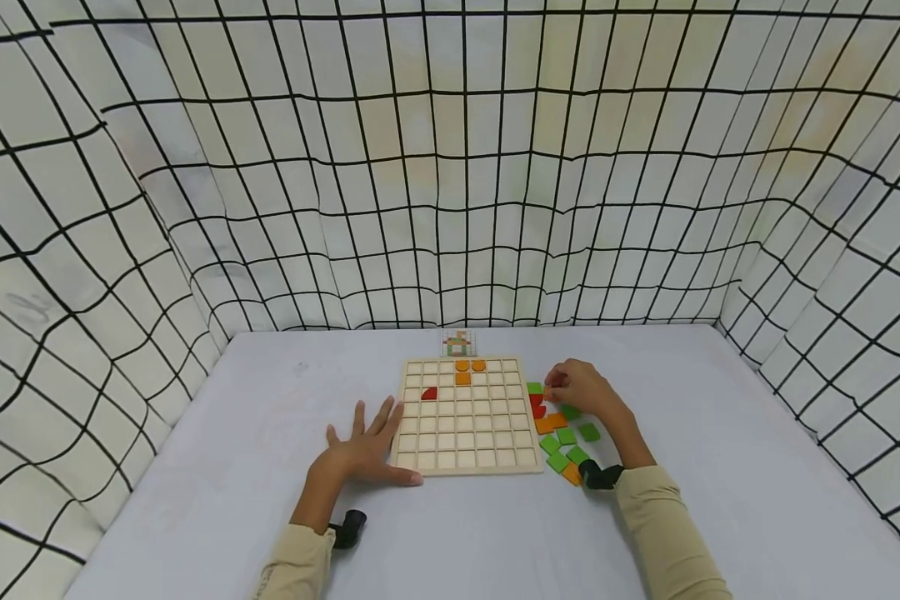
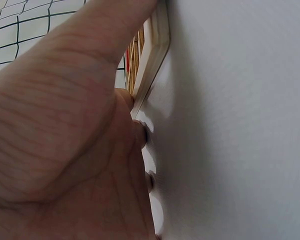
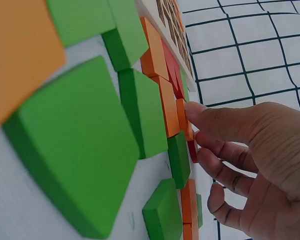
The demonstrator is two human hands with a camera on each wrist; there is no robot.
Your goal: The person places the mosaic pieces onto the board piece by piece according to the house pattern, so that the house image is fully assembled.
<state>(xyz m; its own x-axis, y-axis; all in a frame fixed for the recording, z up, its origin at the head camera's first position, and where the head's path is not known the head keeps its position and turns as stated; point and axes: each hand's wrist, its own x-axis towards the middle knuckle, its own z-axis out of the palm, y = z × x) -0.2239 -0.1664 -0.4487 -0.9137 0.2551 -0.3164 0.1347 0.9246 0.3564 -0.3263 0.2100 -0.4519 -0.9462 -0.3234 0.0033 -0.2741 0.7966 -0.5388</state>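
A wooden grid board lies on the white table. In its upper cells sit two rounded orange tiles, an orange square tile and a red curved tile. My left hand rests with spread fingers at the board's left edge, the thumb by its near left corner. To the right of the board, my right hand pinches an orange tile between thumb and index finger, low among the loose tiles. Its other fingers are loosely bent.
Loose green tiles, orange tiles and red tiles lie along the board's right side, several under or near the right wrist. A small pattern card is behind the board. White walls with black netting enclose the table.
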